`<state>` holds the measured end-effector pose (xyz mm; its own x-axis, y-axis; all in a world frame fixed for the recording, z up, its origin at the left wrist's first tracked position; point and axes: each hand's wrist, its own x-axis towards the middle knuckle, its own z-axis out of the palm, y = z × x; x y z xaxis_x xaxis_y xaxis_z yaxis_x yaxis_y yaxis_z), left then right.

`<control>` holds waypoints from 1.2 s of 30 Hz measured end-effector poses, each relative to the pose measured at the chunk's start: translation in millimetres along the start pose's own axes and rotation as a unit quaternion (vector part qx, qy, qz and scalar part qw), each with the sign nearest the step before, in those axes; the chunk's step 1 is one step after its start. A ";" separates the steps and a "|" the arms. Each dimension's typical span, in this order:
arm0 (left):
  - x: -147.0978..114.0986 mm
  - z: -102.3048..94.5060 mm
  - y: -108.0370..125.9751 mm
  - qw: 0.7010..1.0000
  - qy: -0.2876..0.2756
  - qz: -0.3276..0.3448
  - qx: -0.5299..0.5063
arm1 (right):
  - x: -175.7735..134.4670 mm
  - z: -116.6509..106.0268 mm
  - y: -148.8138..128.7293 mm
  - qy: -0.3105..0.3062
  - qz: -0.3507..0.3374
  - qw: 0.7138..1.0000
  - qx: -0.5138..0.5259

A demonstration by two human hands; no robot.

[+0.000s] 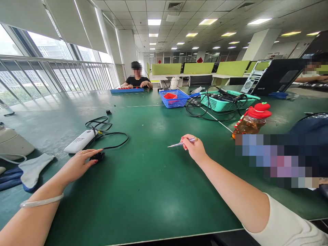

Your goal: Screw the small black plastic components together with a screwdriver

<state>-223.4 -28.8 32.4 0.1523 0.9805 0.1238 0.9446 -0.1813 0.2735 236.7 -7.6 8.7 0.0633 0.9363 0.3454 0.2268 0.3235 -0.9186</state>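
My left hand [78, 165] reaches onto the green table [143, 191] with its fingers over a small black plug [99, 156], thumb at its near side. A black cable [116, 133] runs from about there in loops to a white power bank [81, 140], which lies just beyond the hand. Further right, my right hand [193, 147] is closed round a slim silver pen-like tool [176, 145]. Its thin pointed tip faces left, held a little above the tabletop. I cannot make out what kind of tool it is.
On the left lie a grey-and-blue glove [37, 171] and a white device [14, 141]. A red-lidded bottle [252, 121] stands right, before a teal basket [220, 104] of cables. Beyond are a blue basket [176, 100], a black computer case [278, 77] and a seated person [138, 80].
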 end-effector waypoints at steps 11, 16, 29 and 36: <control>-2.8 -7.0 15.6 0.997 0.024 -0.049 0.058 | 0.5 0.4 5.3 -0.016 -0.010 1.000 0.006; -5.9 -4.2 58.2 0.991 0.130 -0.024 0.004 | -2.8 4.4 1.2 -0.030 -0.057 0.997 -0.048; 71.4 59.9 218.6 0.974 -0.014 0.222 -0.034 | -10.5 28.5 11.2 -0.045 -0.181 0.958 -0.216; 87.5 90.6 218.2 0.980 -0.007 0.188 -0.069 | -4.8 28.3 11.2 -0.006 -0.127 0.979 -0.157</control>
<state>22.4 24.2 16.5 0.4862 0.8437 0.2275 0.7736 -0.5367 0.3369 211.5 -4.7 -8.7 -0.0451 0.8338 0.5502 0.5217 0.4894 -0.6988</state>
